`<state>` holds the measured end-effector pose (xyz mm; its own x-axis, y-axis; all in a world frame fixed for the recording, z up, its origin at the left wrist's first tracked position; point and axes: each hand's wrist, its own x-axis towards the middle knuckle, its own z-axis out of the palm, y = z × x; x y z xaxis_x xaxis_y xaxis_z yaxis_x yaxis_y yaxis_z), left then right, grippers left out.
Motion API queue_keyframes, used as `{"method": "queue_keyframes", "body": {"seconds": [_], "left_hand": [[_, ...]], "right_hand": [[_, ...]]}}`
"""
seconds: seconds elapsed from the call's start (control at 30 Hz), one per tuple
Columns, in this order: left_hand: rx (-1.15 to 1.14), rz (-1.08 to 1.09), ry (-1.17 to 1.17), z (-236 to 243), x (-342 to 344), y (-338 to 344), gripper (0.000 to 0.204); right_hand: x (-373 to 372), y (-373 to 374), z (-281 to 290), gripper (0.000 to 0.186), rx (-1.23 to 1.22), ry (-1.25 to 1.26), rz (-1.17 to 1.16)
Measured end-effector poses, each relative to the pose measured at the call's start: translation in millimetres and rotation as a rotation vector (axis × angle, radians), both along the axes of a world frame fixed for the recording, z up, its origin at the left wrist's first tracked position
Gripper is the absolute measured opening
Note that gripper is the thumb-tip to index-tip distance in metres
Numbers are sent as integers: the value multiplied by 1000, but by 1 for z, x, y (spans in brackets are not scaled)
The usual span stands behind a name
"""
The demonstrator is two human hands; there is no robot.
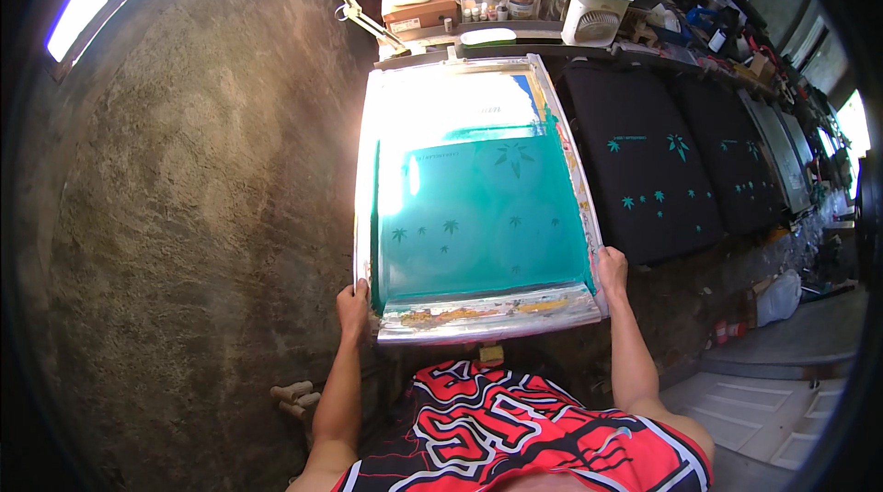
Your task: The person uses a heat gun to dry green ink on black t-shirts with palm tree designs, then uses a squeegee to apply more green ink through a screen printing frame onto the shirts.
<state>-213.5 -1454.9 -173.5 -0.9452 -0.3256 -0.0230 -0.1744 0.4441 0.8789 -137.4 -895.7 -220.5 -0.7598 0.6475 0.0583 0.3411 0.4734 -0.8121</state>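
A screen-printing frame with a teal ink-coated mesh showing leaf shapes lies in front of me in the middle of the head view. My left hand is closed on the lower left corner of this frame, and my right hand grips its right side near the lower end. To the right, two black padded boards bear small teal leaf prints. What is directly under the frame is hidden.
Behind the frame, a shelf holds jars, boxes, a small white fan and a jointed lamp. More flat boards and clutter continue along the right. A rough concrete surface fills the left. A white bag sits lower right.
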Motion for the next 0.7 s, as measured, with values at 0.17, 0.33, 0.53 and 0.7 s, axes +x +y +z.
{"method": "queue_keyframes", "body": {"seconds": [0.17, 0.33, 0.53, 0.7], "left_hand": [[22, -11, -29, 3, 0, 13, 46], [-70, -14, -60, 4, 1, 21, 46], [-120, -44, -89, -2, 4, 28, 49], [-169, -62, -103, -8, 4, 31, 51]], "right_hand": [[-2, 21, 5, 39, 39, 6, 61], [-3, 34, 9, 35, 68, -41, 89], [-5, 39, 4, 34, 65, -98, 68], [-4, 39, -5, 31, 99, -103, 81]]}}
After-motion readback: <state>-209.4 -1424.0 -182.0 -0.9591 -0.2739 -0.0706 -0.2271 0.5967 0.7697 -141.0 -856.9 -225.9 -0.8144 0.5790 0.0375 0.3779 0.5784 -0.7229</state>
